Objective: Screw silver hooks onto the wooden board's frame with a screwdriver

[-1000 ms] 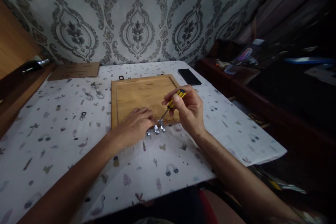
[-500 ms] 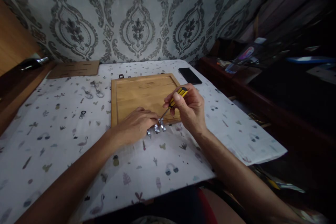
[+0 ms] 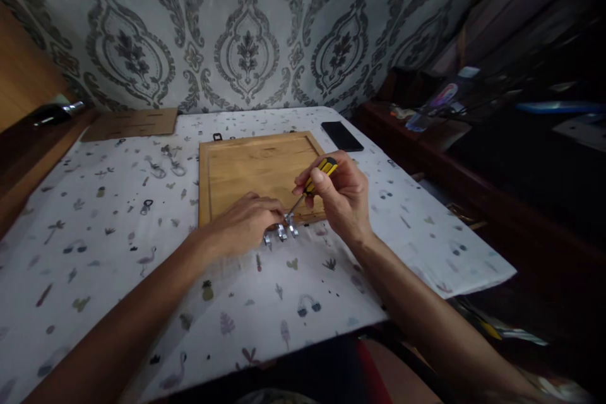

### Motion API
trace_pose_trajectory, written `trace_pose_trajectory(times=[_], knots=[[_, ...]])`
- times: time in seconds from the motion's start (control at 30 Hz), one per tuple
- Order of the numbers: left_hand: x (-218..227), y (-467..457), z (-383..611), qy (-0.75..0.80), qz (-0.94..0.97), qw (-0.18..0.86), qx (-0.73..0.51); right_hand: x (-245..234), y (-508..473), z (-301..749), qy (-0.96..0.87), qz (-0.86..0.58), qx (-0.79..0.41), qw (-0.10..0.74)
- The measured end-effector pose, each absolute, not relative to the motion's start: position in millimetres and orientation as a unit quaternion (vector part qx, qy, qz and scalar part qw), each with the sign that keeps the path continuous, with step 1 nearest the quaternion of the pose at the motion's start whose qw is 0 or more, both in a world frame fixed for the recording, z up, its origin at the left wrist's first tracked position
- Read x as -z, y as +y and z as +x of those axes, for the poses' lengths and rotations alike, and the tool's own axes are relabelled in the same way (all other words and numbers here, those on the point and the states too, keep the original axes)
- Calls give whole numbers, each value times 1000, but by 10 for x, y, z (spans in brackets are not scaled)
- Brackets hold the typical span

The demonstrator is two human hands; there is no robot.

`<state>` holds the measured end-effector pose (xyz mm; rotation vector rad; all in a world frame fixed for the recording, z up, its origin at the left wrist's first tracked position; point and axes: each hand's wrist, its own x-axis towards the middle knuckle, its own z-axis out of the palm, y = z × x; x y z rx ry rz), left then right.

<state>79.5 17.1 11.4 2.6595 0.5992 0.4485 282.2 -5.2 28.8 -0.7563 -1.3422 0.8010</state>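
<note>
A wooden framed panel (image 3: 255,164) lies flat on the table. Small shiny metal hooks (image 3: 281,233) stick out along its near edge. My right hand (image 3: 343,192) is closed round the yellow-and-black handle of a screwdriver (image 3: 320,175). The screwdriver leans down to the left, its tip at the rightmost hook; the screw itself is too small to make out. My left hand (image 3: 250,221) rests over the panel's near edge. Its fingers are bent together with the fingertips at the hook beside the screwdriver tip, and they partly cover the other hooks.
A black phone (image 3: 341,136) lies right of the panel. Loose metal pieces (image 3: 165,164) and a small dark clip (image 3: 147,206) are on the patterned tablecloth (image 3: 108,278) at left. Cardboard (image 3: 130,124) lies at the back left. A clear bottle (image 3: 442,98) stands on the dark ledge at right.
The view has shifted very slightly. Both hands, the screwdriver and the panel keep almost the same places.
</note>
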Motion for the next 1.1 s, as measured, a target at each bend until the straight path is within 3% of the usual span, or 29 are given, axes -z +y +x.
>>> trace_pose_trajectory(times=[0.3, 0.6, 1.1], knots=[[-82, 175, 776, 229, 944, 192, -137, -269, -81, 2846, -616, -336, -378, 604], [-54, 187, 769, 227, 945, 189, -138, -303, -78, 2858, -598, -390, -268, 646], [-114, 158, 788, 226, 946, 183, -140, -343, -89, 2899, -591, -382, -323, 632]])
